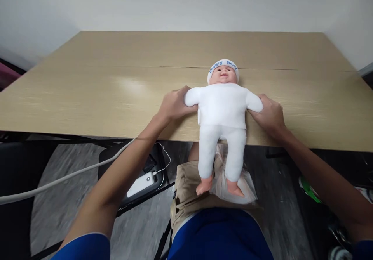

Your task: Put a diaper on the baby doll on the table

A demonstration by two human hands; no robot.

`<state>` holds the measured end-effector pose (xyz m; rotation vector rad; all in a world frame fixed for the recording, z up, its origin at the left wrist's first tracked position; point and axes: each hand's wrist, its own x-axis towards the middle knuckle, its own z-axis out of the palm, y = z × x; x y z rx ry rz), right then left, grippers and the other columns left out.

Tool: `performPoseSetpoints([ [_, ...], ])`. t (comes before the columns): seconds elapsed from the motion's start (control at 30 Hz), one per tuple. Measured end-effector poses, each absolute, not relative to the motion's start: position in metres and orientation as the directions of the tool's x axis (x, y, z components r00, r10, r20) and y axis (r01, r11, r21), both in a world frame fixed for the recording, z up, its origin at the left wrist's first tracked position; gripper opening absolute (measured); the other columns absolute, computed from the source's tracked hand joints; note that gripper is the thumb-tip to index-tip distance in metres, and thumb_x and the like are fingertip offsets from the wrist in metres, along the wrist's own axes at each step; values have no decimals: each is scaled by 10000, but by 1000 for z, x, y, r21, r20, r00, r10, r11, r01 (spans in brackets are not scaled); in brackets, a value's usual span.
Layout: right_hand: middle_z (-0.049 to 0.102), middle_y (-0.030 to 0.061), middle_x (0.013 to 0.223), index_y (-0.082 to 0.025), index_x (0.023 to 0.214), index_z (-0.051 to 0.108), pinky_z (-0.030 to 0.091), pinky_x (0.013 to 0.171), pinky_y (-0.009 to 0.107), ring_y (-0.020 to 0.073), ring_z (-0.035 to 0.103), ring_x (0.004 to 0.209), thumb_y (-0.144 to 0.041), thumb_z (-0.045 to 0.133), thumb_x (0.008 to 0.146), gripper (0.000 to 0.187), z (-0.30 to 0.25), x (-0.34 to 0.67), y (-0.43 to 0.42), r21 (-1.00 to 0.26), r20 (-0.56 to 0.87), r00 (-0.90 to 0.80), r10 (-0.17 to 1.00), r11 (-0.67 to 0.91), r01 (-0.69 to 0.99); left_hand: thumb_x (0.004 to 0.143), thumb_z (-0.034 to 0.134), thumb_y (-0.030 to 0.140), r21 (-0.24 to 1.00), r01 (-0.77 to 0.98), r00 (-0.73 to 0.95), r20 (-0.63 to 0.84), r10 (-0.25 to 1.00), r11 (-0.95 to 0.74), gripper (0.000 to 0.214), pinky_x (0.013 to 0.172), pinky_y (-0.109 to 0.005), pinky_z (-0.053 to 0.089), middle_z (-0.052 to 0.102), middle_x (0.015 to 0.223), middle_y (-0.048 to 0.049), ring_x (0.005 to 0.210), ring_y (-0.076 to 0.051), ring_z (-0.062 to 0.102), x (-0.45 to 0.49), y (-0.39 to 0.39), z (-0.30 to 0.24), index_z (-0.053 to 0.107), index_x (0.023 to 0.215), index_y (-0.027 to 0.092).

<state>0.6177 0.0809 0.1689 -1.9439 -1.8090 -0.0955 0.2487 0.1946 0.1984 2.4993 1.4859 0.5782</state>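
A baby doll (223, 104) in a white top and white trousers lies face up at the table's front edge, its legs hanging past the edge over my lap. It wears a white headband (223, 63) with blue "Happy Baby" lettering. My left hand (177, 103) is closed around the sleeved arm on the left of the view. Around the other sleeved arm my right hand (270, 114) is closed too. Both doll arms are spread outward, and the bare feet (234, 188) point toward me.
The wooden table (131, 50) has a seam across it and meets a pale wall. A clear plastic bag (249, 186) rests on my lap under the doll's feet. At left, a white power bank (141, 184) with a cable sits on a black chair, and a thick pale cable (72, 174) runs past.
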Motion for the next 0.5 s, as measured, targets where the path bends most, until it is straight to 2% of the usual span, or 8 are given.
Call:
performPoseSetpoints([
  [0.23, 817, 170, 1049, -198, 1199, 711, 453, 739, 381, 383, 742, 929, -502, 676, 990, 370, 162, 621, 123, -287, 389, 149, 909, -34, 957, 837, 707, 693, 277, 843, 389, 277, 879, -461, 688, 884, -437, 572, 844, 1229, -164, 1111, -417, 787, 260, 235, 185, 720, 1330, 214],
  [0.37, 800, 174, 1054, -189, 1211, 701, 422, 739, 373, 369, 710, 920, -512, 694, 989, 392, 158, 623, 155, -263, 356, 189, 915, -96, 960, 856, 690, 686, 212, 879, 363, 285, 887, -427, 676, 904, -464, 567, 833, 1180, -189, 1102, -447, 781, 267, 265, 178, 700, 1321, 195],
  [0.5, 792, 225, 1123, -159, 1323, 665, 405, 775, 398, 371, 673, 959, -502, 693, 1035, 449, 159, 628, 191, -220, 292, 186, 938, -123, 968, 880, 672, 683, 203, 876, 368, 308, 877, -438, 686, 936, -466, 562, 829, 1221, -182, 1140, -441, 772, 273, 299, 172, 673, 1372, 204],
])
